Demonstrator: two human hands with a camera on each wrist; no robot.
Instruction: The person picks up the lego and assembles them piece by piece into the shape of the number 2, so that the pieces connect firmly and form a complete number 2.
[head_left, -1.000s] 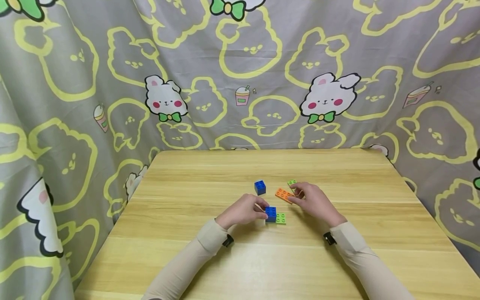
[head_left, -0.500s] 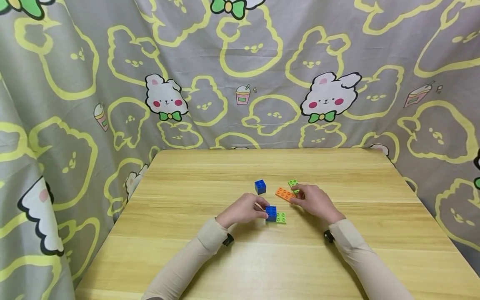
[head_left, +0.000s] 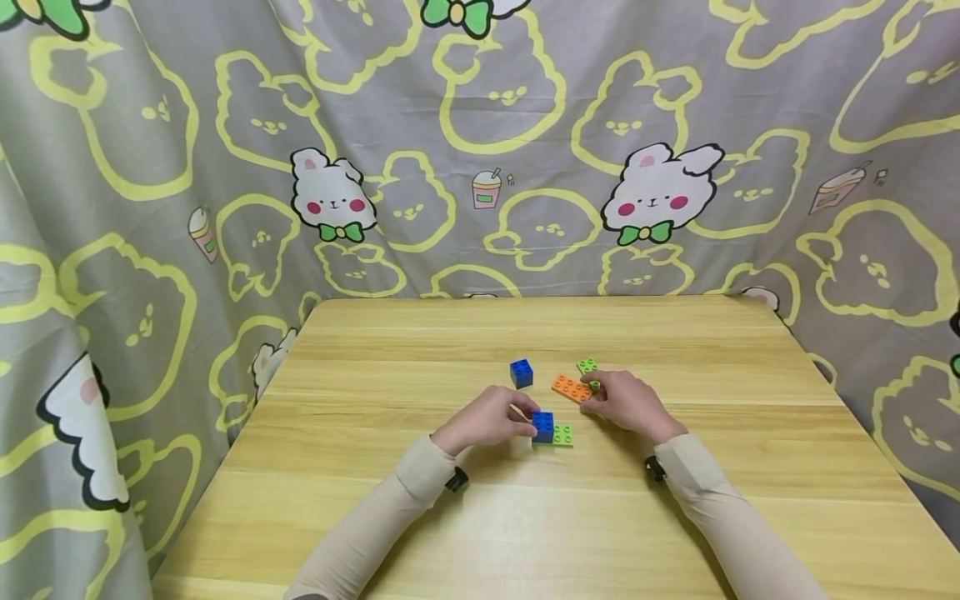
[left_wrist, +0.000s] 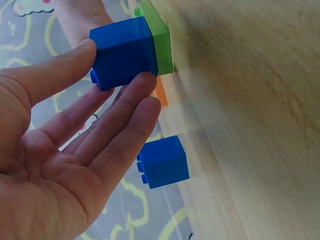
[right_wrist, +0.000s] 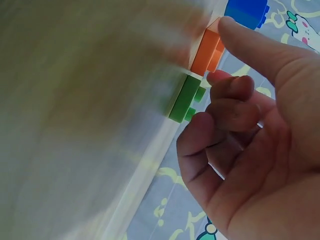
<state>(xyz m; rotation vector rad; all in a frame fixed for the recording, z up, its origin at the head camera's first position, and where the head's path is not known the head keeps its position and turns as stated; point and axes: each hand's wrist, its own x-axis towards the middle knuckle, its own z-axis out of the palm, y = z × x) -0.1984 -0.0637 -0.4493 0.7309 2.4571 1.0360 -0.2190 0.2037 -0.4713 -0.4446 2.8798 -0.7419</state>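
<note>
My left hand (head_left: pixel 491 419) pinches a blue building block (head_left: pixel 542 425) between thumb and fingers. That block is attached to the left part of a flat light-green block (head_left: pixel 563 435), whose right studs are bare. In the left wrist view, the thumb touches one side of the blue block (left_wrist: pixel 125 52) and fingertips the other. My right hand (head_left: pixel 626 402) grips the right end of a flat orange block (head_left: pixel 570 387) with thumb and index finger; the right wrist view shows the thumb on its edge. Another green block (head_left: pixel 587 367) lies just behind, partly hidden by the right hand.
A second blue block (head_left: pixel 521 373) stands alone behind the left hand, to the left of the orange one. Everything rests on a wooden table (head_left: pixel 420 333). A patterned grey curtain (head_left: pixel 480 150) hangs along the table's back and sides.
The right hand has shifted slightly toward me along the orange block, uncovering more of the orange and the green block behind. The left hand holds still.
</note>
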